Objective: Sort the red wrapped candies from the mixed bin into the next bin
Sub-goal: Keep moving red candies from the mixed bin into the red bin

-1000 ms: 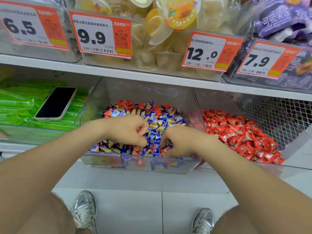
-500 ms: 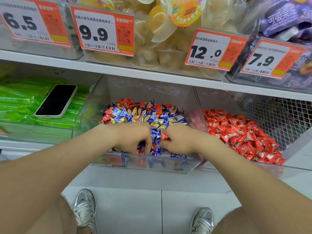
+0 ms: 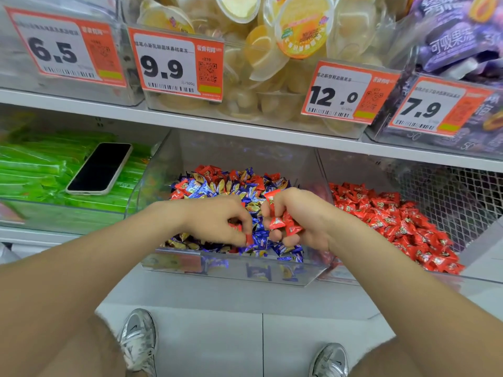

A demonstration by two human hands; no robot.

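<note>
A clear mixed bin (image 3: 226,270) on the lower shelf holds blue, gold and red wrapped candies (image 3: 217,183). To its right, the neighbouring clear bin (image 3: 479,278) is filled with red wrapped candies (image 3: 394,216). My left hand (image 3: 217,221) hovers over the front of the mixed bin, fingers curled, pinching a red candy (image 3: 248,238) at the fingertips. My right hand (image 3: 299,219) is beside it, gripping several red candies (image 3: 283,223), one more poking out at the top of the fist.
A black phone (image 3: 100,167) lies on green packets (image 3: 35,172) in the bin to the left. The upper shelf edge (image 3: 190,121) with price tags and jelly-cup bins hangs just above. Below are the floor tiles and my two silver shoes (image 3: 138,338).
Both hands have lifted slightly from digging in the mixed pile. Red candies now show in my right fist, and my left fingertips pinch one.
</note>
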